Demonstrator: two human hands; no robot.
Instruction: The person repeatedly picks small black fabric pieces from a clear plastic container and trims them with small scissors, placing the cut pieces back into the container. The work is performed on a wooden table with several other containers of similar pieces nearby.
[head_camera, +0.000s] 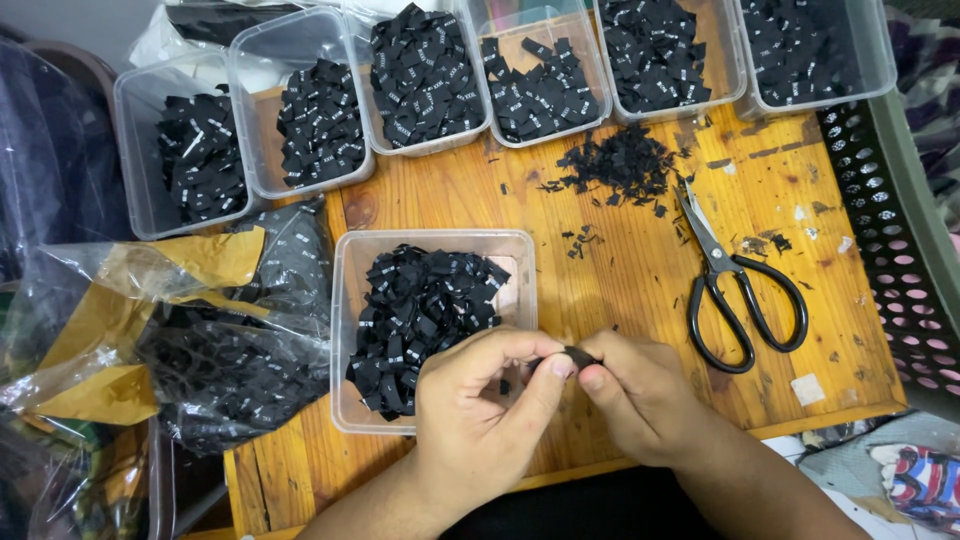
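My left hand and my right hand meet over the front of a wooden table. Both pinch one small black fabric label between thumb and fingers. Just left of my hands stands a clear plastic tub piled with black fabric labels. Black-handled scissors lie open on the wood to the right, apart from both hands.
Several clear tubs of black labels line the table's far edge. A pile of black scraps lies behind the scissors. A plastic bag of labels sits at left. A perforated dark basket stands at right.
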